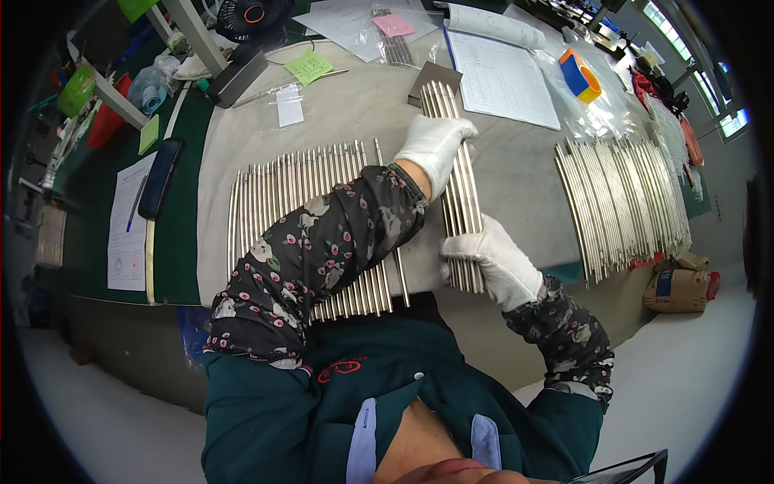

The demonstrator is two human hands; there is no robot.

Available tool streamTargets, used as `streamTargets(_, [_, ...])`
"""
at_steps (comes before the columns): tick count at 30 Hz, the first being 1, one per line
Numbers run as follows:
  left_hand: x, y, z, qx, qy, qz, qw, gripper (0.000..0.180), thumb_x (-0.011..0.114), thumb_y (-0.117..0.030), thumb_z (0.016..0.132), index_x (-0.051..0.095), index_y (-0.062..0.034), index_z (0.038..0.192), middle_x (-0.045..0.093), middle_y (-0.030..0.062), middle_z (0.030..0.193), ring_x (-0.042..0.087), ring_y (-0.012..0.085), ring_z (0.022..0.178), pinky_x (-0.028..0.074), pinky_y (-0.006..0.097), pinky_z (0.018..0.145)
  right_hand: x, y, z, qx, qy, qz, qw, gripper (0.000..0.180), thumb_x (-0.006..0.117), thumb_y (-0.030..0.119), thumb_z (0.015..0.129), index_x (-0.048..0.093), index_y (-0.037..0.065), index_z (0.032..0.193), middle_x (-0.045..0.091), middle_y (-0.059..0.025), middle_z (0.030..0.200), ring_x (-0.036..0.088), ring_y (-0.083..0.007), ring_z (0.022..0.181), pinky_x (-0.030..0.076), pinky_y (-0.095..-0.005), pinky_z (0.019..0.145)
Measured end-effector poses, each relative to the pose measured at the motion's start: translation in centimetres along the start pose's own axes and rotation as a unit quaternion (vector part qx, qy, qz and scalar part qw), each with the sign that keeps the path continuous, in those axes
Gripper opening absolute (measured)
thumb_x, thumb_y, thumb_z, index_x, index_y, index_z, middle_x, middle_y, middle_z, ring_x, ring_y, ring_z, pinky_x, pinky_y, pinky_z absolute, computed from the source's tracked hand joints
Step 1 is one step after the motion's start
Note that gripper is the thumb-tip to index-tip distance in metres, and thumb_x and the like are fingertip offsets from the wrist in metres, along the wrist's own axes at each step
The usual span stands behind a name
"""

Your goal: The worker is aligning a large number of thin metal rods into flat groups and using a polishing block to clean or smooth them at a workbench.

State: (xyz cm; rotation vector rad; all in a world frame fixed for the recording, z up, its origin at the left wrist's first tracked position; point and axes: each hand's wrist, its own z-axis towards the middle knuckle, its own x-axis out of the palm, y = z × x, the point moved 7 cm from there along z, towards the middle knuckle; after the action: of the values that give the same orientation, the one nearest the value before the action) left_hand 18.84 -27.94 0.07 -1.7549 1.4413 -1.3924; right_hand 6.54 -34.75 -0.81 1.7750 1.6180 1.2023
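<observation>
Head view, looking down over a work table (516, 177) with a pale cloth top.

Far left: a green mat strip with a printed sheet (127, 234) and a dark flat case (159, 179) lying on it. Coloured bins beyond are blurred by the lens rim.

Left of centre: a row of metal rods (278, 194) laid side by side, long axes running away from the body. The patterned left sleeve (310, 250) crosses over the near part of this row and hides it.

Centre: a narrow bundle of rods (461, 202), long axis near-to-far, slightly tilted. Left hand (435, 148), in a white glove, is closed over the far part of the bundle from its left side. Right hand (493, 260), also gloved, is clamped on the near end. Hands are well apart along the bundle, one at each end region. The right hand is nearer the body; the left arm reaches across and further out. The bundle's far tips rest on or just beside a small dark plate (435, 79); contact is not clear. Cannot tell whether the rods are lifted or flat on the cloth.

Right: a second row of rods (625, 202), well apart from both hands. Behind, paper forms (500, 77) and a roll of tape (580, 74). Cardboard box (677, 289) at the table's right edge, partly cut off.
</observation>
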Motion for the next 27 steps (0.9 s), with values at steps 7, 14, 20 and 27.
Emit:
streamTargets(7, [-2.6,0.6,-2.3,0.245,-0.186,0.417,0.855,0.055,0.068,-0.017,0.068,0.046,0.0047,0.114,0.051,0.0202,0.107,0.054,0.0311,0.097,0.044,0.041,0.084,-0.1,-2.4,-0.1,0.034,-0.002,-0.013,0.999,0.037,0.065,0.003,0.069,0.045,-0.002,0.101,0.056,-0.0082,0.079,0.059,-0.0151,0.062,0.05,-0.0265,0.055])
streamTargets(14, [-2.8,1.5,-3.8,0.427,-0.187,0.596,0.654,0.044,0.063,-0.032,0.074,0.059,-0.0102,0.112,0.039,0.0209,0.129,0.036,0.0381,0.121,0.028,0.049,0.102,-0.4,0.2,0.0,-0.047,-0.061,-0.538,0.839,0.05,0.065,0.041,0.075,0.058,-0.006,0.092,0.065,-0.0219,0.083,0.066,-0.0288,0.077,0.052,-0.0368,0.071])
streamTargets(20, [-5.1,-0.2,-3.8,0.379,-0.116,0.579,0.713,0.048,0.061,-0.038,0.078,0.058,-0.004,0.111,0.039,0.023,0.132,0.035,0.0386,0.123,0.024,0.049,0.105,-3.2,3.2,-1.6,-0.091,-0.122,-0.694,0.703,0.045,0.053,0.045,0.084,0.065,0.003,0.076,0.063,-0.0173,0.066,0.063,-0.0347,0.068,0.051,-0.0425,0.067])
streamTargets(27, [-3.9,1.6,-8.9,0.4,0.358,0.752,0.382,0.07,0.04,-0.058,0.087,0.033,-0.0141,0.141,0.024,0.0234,0.147,0.025,0.044,0.133,0.015,0.06,0.107,-9.8,4.8,-1.6,-0.09,-0.228,-0.607,0.756,0.038,0.054,0.038,0.083,0.066,0.002,0.079,0.063,-0.0187,0.069,0.062,-0.0358,0.07,0.049,-0.0423,0.069])
